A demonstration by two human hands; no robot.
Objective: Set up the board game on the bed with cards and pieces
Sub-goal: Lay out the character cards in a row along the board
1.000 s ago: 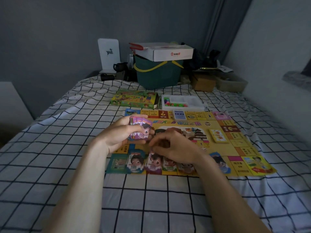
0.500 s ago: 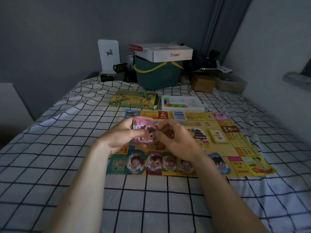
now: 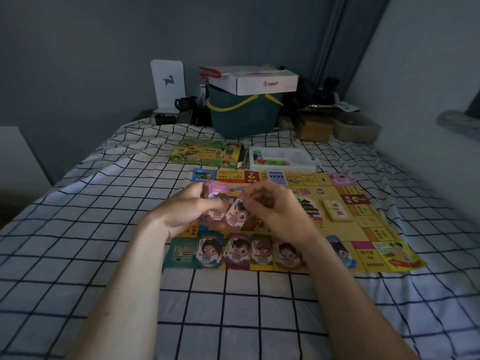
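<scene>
From my head camera, my left hand (image 3: 185, 211) grips a pink card stack (image 3: 214, 203) above the game board (image 3: 337, 229) spread on the checked bed (image 3: 104, 229). My right hand (image 3: 275, 211) pinches the top card (image 3: 237, 215), tilted off the stack. More cards (image 3: 236, 252) line the board's near edge.

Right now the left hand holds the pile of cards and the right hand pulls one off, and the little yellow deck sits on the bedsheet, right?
Not quite. The head view shows the yellow deck lying on the game board, not the bedsheet. The rest is right: the left hand holds the card pile and the right hand pinches one card.
</scene>
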